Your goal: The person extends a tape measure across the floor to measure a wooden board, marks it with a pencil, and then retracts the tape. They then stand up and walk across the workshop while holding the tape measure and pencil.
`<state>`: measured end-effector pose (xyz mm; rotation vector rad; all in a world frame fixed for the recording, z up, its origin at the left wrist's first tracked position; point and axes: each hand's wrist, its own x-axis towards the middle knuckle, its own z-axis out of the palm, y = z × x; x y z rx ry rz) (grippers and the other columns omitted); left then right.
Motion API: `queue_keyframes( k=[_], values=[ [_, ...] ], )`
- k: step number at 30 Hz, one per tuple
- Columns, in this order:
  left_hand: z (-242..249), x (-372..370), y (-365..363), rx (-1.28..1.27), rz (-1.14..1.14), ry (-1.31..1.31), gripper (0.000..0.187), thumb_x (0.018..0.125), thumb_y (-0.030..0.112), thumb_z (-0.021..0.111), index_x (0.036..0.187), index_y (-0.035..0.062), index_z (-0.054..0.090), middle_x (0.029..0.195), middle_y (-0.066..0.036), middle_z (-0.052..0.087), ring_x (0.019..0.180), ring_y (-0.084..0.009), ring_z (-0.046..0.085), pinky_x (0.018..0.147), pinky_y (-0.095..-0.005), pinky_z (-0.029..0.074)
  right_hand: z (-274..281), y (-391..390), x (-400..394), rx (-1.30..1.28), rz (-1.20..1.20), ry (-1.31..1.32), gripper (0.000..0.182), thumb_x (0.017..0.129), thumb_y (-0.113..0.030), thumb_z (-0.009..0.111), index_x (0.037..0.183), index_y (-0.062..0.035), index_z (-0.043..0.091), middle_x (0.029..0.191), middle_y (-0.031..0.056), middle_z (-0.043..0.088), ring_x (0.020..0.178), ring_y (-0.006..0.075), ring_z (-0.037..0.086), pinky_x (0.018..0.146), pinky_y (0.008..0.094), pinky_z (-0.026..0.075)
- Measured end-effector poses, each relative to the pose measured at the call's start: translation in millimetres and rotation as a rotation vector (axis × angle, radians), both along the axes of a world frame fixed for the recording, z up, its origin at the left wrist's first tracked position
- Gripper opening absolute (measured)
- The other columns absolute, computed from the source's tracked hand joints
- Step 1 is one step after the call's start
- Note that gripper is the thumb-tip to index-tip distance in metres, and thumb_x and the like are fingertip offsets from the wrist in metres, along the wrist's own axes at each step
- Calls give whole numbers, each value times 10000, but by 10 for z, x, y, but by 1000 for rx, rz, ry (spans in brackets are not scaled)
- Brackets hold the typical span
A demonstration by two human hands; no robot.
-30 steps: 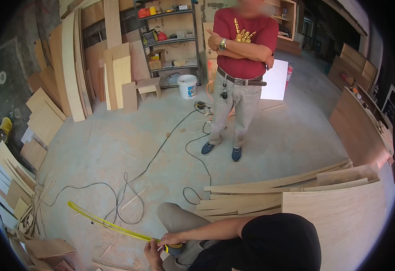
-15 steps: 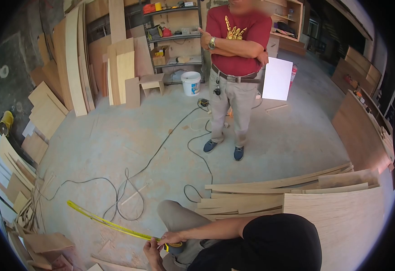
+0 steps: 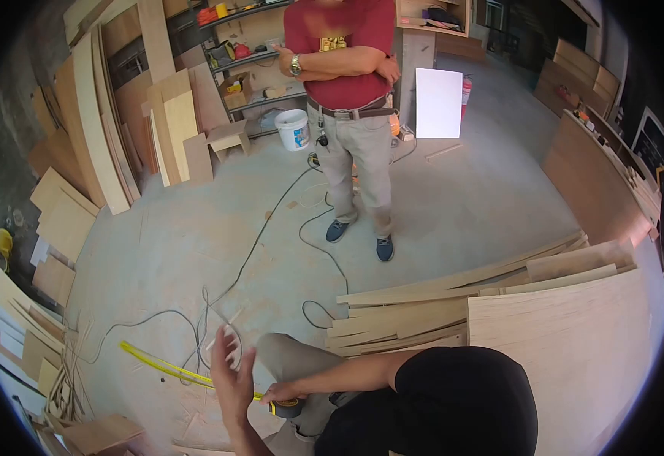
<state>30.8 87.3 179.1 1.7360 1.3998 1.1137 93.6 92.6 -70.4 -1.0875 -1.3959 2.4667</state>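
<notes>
My right hand (image 3: pixel 280 393) is closed on a tape measure (image 3: pixel 287 409) with a black and yellow case, close by my bent knee. Its yellow blade (image 3: pixel 166 368) stretches out to the left over the floor, and part of it is hidden behind my left hand. My left hand (image 3: pixel 232 378) is raised in front of the blade with fingers spread and holds nothing. Beyond the blade, a dark cable (image 3: pixel 242 266) loops across the concrete floor.
A person in a red shirt (image 3: pixel 345 72) stands ahead with arms crossed. Stacked boards (image 3: pixel 408 319) and a large plywood sheet (image 3: pixel 556 334) lie to my right. Wood panels (image 3: pixel 92 114) lean at the left wall, near a white bucket (image 3: pixel 292 131). Offcuts (image 3: pixel 92 437) lie lower left.
My left hand has come off the tape measure, risen and opened. My right hand still grips the case with the blade extended. The view has shifted slightly.
</notes>
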Motion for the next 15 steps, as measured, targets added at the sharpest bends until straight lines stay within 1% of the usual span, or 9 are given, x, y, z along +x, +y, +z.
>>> queue_keyframes(
  k=[1, 2, 3, 4, 6, 7, 10, 12, 15],
  values=[
    [494, 270, 54, 73, -269, -8, 657, 805, 170, 706, 1368, 32, 396, 1062, -152, 624, 963, -247, 602, 825, -360, 461, -273, 8, -127, 74, -74, 24, 459, 805, -443, 633, 1025, -40, 644, 870, 30, 616, 758, 136, 574, 642, 314, 454],
    [1041, 561, -3, 49, -509, -7, 707, 811, 179, 706, 1406, 42, 350, 1005, -122, 640, 950, -194, 602, 874, -336, 453, -675, 19, -324, 156, -146, 43, 449, 792, -454, 637, 998, -56, 647, 861, 34, 617, 721, 129, 575, 603, 319, 453],
    [1529, 806, -75, 63, -694, 97, 783, 783, 186, 737, 1421, 32, 311, 924, -116, 657, 899, -208, 629, 889, -338, 450, -746, 5, -386, 169, -155, 64, 447, 790, -456, 637, 994, -58, 647, 860, 35, 617, 716, 128, 574, 597, 318, 451],
    [1865, 1031, -105, 226, -866, 211, 861, 768, 206, 756, 1442, 31, 250, 888, -124, 657, 865, -230, 643, 868, -346, 465, -728, 17, -409, 157, -144, 68, 444, 789, -457, 637, 990, -61, 647, 859, 35, 617, 711, 127, 573, 591, 317, 449],
    [2459, 1393, -278, 172, -1043, 223, 896, 771, 241, 755, 1456, 43, 211, 880, -135, 656, 859, -260, 646, 827, -339, 483, -584, 8, -399, 121, -137, 82, 439, 786, -459, 638, 982, -66, 646, 857, 36, 617, 701, 125, 572, 580, 314, 445],
    [2593, 1524, -311, 207, -1064, 219, 900, 772, 248, 754, 1457, 46, 207, 875, -141, 654, 851, -266, 646, 810, -342, 488, -537, 3, -380, 104, -136, 91, 437, 785, -461, 638, 977, -69, 646, 856, 36, 618, 696, 124, 571, 574, 313, 443],
    [2669, 1685, -337, 318, -1076, 235, 900, 779, 274, 747, 1461, 61, 199, 868, -154, 649, 822, -281, 646, 767, -349, 498, -409, 20, -294, 57, -131, 121, 429, 781, -464, 638, 965, -77, 646, 853, 37, 618, 681, 121, 568, 556, 310, 437],
    [2405, 1633, -246, 395, -1042, 270, 888, 790, 297, 735, 1464, 81, 199, 873, -160, 645, 798, -288, 645, 749, -352, 498, -303, 32, -225, 28, -122, 136, 424, 778, -467, 639, 957, -82, 645, 851, 38, 618, 671, 119, 567, 545, 308, 433],
    [1781, 1282, 164, 146, -847, 656, 796, 825, 382, 680, 1453, 140, 254, 944, -152, 649, 811, -295, 638, 740, -366, 499, 321, -5, 98, 14, -98, 89, 379, 787, -456, 630, 930, -106, 642, 831, 24, 607, 664, 109, 559, 541, 290, 421]
  ],
)
